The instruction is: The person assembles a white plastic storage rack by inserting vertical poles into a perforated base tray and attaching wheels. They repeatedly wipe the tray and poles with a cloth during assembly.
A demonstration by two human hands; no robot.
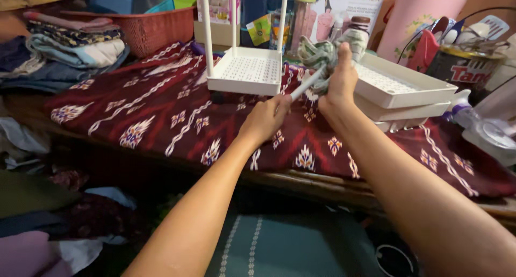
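While the left hand (267,117) closes in a fist around the lower end of a thin white pole (307,84), the right hand (338,81) presses a bunched green-and-white cloth (318,56) around the pole's upper part, fingers wrapped over the fabric. Both are held up above the table's dark red patterned cloth (161,110), between a white rack shelf (247,70) standing on its own poles and a stack of white slotted trays (400,89). I'd judge the pole light, stiff and smooth, probably plastic, so it could slip or twist in a loose grip; low down, as now, seems the surest hold. Soft and limp, the rag takes any pinch. Folded laundry (75,51) lies far left.
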